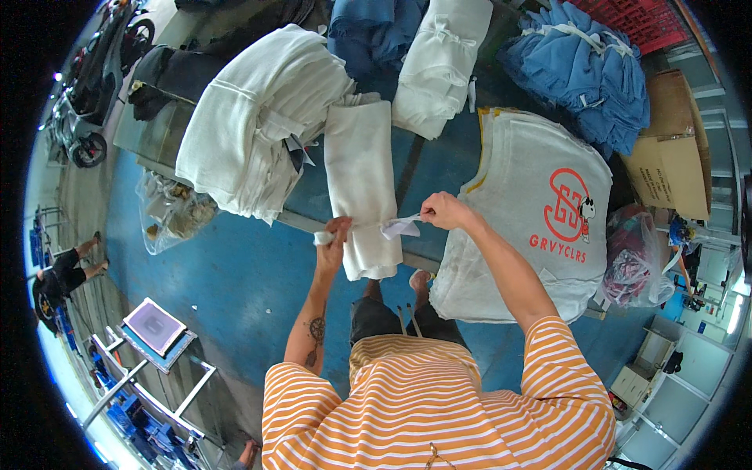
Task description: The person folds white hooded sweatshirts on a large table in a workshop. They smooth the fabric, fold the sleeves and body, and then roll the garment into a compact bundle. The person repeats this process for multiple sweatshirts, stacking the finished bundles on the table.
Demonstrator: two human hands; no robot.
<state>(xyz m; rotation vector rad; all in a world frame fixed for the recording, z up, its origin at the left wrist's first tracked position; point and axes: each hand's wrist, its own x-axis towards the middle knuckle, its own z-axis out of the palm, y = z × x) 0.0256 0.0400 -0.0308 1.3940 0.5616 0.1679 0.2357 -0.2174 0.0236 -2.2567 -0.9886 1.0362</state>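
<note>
In front of me lies a long folded bundle of white cloth (360,168), its near end hanging over the table edge. A thin white strip (365,225) crosses it near that end. My right hand (446,211) pinches the strip's right end, pulled out to the side, with a small white paper slip (401,228) hanging by it. My left hand (335,233) is at the bundle's left edge with fingers bent, closed on the strip's other end, a white wad showing beside the fingers. A big stack of white cloth pieces (258,117) adjoins the bundle on the left.
To the right is a stack of pale panels (517,227) with a red print. Farther back lie a tied white bundle (442,66), tied blue cloth (580,74), a cardboard box (670,149) and a red crate (638,23). Bags, a motorbike (82,110) and a metal frame (149,376) stand around.
</note>
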